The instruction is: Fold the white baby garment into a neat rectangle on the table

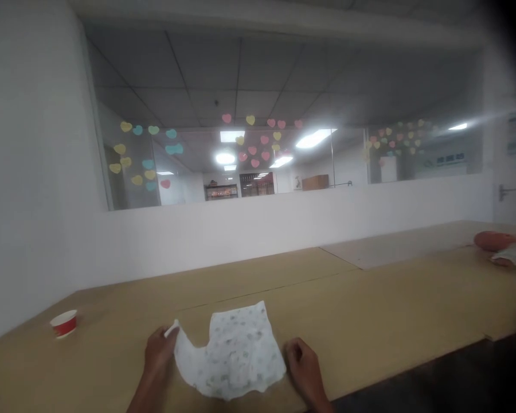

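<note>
A white patterned cloth [234, 353] lies spread on the wooden table [370, 310] in front of me. My left hand [159, 351] is closed on the cloth's left corner, pinching it just above the table. My right hand [301, 361] rests with curled fingers at the cloth's right edge, touching it; whether it grips the fabric I cannot make out.
A small red and white paper cup [64, 323] stands at the far left of the table. At the far right lie a red object [494, 241] and a pale folded cloth [512, 254]. A white wall and a glass partition with heart stickers [258, 143] rise behind the table.
</note>
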A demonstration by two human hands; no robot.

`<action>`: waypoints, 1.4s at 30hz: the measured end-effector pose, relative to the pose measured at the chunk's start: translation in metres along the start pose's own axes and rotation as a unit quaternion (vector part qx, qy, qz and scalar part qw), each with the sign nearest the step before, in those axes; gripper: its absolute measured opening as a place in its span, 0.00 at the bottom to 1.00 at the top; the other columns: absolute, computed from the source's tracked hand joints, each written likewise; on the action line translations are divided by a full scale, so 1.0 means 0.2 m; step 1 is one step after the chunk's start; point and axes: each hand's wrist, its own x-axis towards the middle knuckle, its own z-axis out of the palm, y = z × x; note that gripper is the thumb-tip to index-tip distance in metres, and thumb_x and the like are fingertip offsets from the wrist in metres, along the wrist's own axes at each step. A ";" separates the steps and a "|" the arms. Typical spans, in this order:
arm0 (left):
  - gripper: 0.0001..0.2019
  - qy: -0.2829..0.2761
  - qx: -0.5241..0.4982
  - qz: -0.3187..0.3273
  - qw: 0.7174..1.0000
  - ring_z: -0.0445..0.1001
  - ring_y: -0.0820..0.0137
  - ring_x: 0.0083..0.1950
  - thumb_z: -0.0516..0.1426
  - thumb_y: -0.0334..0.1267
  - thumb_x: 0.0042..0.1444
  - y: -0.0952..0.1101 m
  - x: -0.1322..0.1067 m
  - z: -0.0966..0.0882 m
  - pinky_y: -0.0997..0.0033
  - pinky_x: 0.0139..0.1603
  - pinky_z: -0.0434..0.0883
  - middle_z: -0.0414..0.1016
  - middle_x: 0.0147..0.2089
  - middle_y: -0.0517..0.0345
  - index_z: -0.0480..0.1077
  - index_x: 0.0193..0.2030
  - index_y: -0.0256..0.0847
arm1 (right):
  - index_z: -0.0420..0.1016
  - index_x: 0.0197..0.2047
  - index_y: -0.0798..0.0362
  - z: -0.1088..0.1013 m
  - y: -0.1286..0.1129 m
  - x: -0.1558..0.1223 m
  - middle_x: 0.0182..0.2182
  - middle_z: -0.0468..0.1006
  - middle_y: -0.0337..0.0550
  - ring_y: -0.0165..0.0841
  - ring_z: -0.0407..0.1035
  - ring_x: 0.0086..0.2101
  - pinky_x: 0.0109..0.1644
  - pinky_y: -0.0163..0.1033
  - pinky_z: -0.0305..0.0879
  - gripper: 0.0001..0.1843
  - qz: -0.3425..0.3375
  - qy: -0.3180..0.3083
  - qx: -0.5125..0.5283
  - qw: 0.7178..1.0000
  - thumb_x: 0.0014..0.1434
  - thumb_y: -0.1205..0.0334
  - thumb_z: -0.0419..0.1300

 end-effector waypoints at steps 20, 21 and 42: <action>0.26 -0.192 0.301 0.443 0.823 0.54 0.54 0.71 0.49 0.44 0.67 -0.36 -0.66 0.41 0.46 0.68 0.63 0.52 0.71 0.59 0.57 0.71 0.51 | 0.73 0.39 0.56 0.00 0.05 -0.06 0.38 0.74 0.49 0.41 0.68 0.41 0.49 0.45 0.63 0.14 -0.080 -0.113 -0.180 0.974 0.61 0.59 0.49; 0.26 -0.197 0.313 0.435 0.821 0.53 0.55 0.72 0.48 0.44 0.67 -0.34 -0.68 0.38 0.45 0.69 0.62 0.50 0.72 0.60 0.55 0.72 0.51 | 0.74 0.43 0.56 0.00 0.04 -0.07 0.43 0.74 0.51 0.43 0.67 0.45 0.53 0.47 0.62 0.15 -0.095 -0.121 -0.205 0.967 0.62 0.59 0.49; 0.19 -0.042 0.243 0.519 0.818 0.71 0.61 0.61 0.48 0.34 0.64 -0.38 -0.68 0.37 0.58 0.57 0.76 0.68 0.63 0.57 0.74 0.55 0.53 | 0.72 0.33 0.56 0.04 -0.03 -0.13 0.36 0.70 0.45 0.37 0.67 0.40 0.46 0.40 0.61 0.09 -0.167 -0.102 -0.212 0.958 0.56 0.74 0.51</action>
